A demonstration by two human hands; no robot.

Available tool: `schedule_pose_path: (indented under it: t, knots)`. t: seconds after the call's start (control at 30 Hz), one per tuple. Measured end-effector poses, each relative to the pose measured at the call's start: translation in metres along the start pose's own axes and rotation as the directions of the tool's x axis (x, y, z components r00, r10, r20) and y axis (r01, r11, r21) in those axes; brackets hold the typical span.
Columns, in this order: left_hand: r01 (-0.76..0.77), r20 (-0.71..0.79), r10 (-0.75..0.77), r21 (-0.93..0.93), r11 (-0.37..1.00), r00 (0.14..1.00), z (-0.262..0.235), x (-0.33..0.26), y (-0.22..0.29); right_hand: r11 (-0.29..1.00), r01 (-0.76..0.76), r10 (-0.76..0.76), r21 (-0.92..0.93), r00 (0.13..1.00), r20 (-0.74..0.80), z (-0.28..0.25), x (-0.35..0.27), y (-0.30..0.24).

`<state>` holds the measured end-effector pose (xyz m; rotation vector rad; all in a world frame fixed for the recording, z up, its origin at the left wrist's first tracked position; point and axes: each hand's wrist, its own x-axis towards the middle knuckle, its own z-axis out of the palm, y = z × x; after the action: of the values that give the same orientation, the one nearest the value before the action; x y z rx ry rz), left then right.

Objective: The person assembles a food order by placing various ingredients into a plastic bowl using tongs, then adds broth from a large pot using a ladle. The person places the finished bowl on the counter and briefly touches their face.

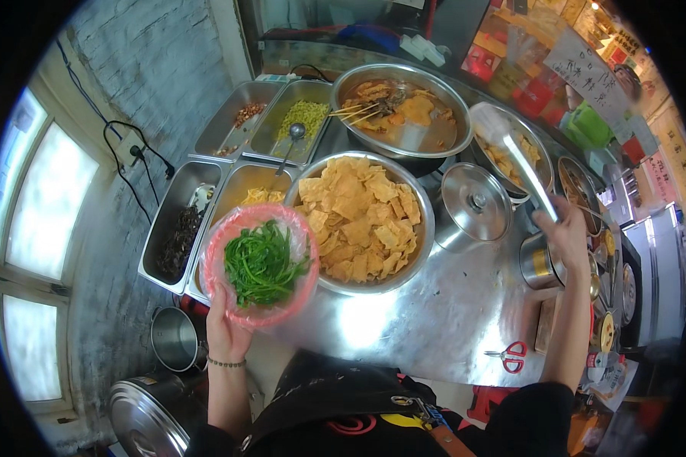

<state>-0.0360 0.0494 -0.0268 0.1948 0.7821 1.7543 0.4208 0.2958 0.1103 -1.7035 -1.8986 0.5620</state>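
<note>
The left hand (230,335) has its fingers curled against the near edge of a pink, round, plastic-lined bowl (303,293) of green leafy vegetables (263,263), held left of a wide steel basin of golden-brown crisp sheets (362,217). The right hand's (565,234) fingers are closed around a long, silvery utensil (527,167), its far end blurred. Red-handled scissors (511,358) lie near right on the shiny metal desk (450,327).

Greens (263,263) in bowl (291,303), ctr-L frame; basin (427,222) R of bowl; lidded pot (465,212) R of basin; scissors (515,357) on table (434,331), lwr R.
</note>
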Motion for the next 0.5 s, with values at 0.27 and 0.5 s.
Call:
schedule_pose_path:
  t: [0.27, 0.5]
  knots:
    - [0.073, 0.061, -0.073, -0.010, 0.997, 0.996, -0.010, 0.007, 0.027, 0.842, 0.344, -0.095, -0.416, 0.853, 0.514, 0.050, -0.079, -0.101]
    - [0.109, 0.098, -0.109, 0.002, 0.994, 0.989, -0.022, 0.001, 0.030, 0.639, 0.547, -0.110, -0.541, 0.760, 0.640, 0.106, -0.080, -0.109]
